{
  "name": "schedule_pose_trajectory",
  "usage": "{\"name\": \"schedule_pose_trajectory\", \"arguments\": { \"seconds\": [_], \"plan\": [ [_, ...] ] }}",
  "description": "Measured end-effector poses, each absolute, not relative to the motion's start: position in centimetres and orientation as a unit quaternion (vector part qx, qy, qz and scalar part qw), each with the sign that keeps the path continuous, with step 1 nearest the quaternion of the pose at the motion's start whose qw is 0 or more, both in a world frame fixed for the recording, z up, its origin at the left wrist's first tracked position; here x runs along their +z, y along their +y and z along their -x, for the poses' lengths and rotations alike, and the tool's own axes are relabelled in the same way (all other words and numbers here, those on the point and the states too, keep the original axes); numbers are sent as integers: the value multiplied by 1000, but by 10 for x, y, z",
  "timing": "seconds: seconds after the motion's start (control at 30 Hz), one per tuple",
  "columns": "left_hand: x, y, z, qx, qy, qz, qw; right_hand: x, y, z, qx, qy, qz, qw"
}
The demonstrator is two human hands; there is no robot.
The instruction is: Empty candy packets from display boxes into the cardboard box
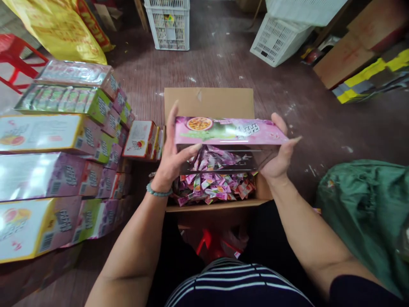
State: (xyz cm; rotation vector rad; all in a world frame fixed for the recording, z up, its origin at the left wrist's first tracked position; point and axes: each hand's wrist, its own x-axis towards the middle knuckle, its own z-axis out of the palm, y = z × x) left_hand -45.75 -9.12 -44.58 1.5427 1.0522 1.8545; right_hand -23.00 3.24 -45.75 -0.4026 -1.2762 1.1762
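Between my two hands is a long pink box (pixel 223 131) with a passion fruit picture and a clear window side. My left hand (pixel 172 160), with a beaded bracelet (pixel 159 190) at the wrist, grips its left end, thumb along the front. At the right end, my right hand (pixel 280 153) clasps the box with thumb and fingers apart around it. Through the clear side I see a few pink packets, but cannot tell whether they lie inside or behind it. Below is an open cardboard carton (pixel 209 102) filled with small pink wrapped packets (pixel 214 187).
Stacks of packaged boxes (pixel 67 175) stand at the left, with a smaller white box (pixel 139 138) beside the carton. White plastic crates (pixel 168 27) are at the back. A green sack (pixel 364 221) lies right; a red stool (pixel 15 57) and yellow bag (pixel 64 32) are far left.
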Motion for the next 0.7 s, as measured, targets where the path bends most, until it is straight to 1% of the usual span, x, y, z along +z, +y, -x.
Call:
{"name": "schedule_pose_trajectory", "arguments": {
  "seconds": [0.1, 0.23, 0.33, 0.4, 0.47, 0.53, 0.7],
  "plan": [
    [-438, -98, 446, 706, 410, -494, 299, -454, 31, 234, 553, -526, 220, 608],
    [-431, -103, 440, 753, 422, -410, 296, -449, 36, 227, 586, -513, 197, 595],
    [-436, -98, 452, 782, 412, -370, 287, -463, 52, 219, 645, -491, 223, 542],
    [-441, -93, 463, 814, 398, -312, 287, -480, 63, 219, 654, -490, 265, 511],
    [-445, -89, 473, 840, 380, -253, 294, -496, 64, 225, 633, -520, 306, 485],
    [-448, -84, 477, 852, 367, -215, 306, -506, 53, 236, 595, -592, 310, 446],
    [-462, -75, 467, 828, 369, -200, 371, -502, 15, 263, 431, -802, 219, 350]
  ]
}}
